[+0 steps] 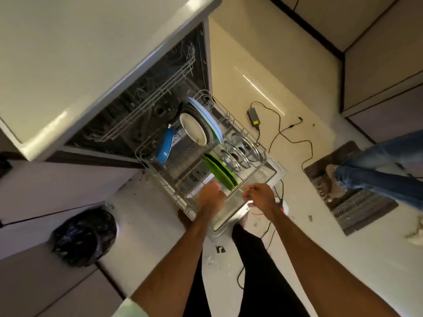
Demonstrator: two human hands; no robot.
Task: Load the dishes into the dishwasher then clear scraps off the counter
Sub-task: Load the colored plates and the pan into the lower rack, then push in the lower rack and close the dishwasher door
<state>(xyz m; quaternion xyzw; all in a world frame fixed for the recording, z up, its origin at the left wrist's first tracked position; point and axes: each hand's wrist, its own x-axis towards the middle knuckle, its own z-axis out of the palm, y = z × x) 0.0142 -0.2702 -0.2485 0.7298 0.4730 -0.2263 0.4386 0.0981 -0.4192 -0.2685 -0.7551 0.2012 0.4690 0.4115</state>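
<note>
Blurred at front of lower rack [164, 179]: left hand [211, 195] grip hidden, cannot tell; right hand [259, 194] curled, perhaps empty. Green plates [219, 170] upright inside.

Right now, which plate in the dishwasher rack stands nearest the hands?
The green plate, just beyond the left hand; the white plate and light-blue plate stand farther back.

No legible text, brand or number anywhere. Power adapter [253, 117] on floor right of lower rack [263, 156]: yellow label patch, print too small. Dark scrap [220, 249] on floor before rack: white marks, unreadable.
</note>
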